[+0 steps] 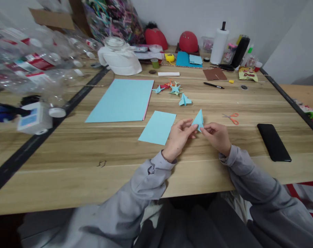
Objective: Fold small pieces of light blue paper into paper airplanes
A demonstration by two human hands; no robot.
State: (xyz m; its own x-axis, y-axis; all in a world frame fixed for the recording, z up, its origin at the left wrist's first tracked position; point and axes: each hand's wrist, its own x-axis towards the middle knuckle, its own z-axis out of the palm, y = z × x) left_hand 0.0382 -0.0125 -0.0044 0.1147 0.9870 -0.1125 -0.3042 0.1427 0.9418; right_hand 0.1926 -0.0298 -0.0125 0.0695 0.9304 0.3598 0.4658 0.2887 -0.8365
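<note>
A small folded piece of light blue paper [198, 120] points upward between my hands, above the wooden table. My left hand [180, 135] pinches its lower left side between thumb and fingers. At its lower right edge, my right hand [216, 136] grips the paper with thumb and curled fingers. A loose blue sheet [158, 127] lies flat beside my left hand. Farther left is a larger stack of blue paper [124, 100] with a pink edge. Beyond the held piece sit a folded blue figure [184, 100] and several small folded shapes [175, 89] in blue, red and green.
Orange-handled scissors [232, 118] and a black phone [274, 142] lie to the right. A black pen [213, 85] is farther back. Plastic bottles [40, 65] crowd the left side near a white box [36, 119]. Along the wall stand a paper roll [219, 45] and red domes [188, 42].
</note>
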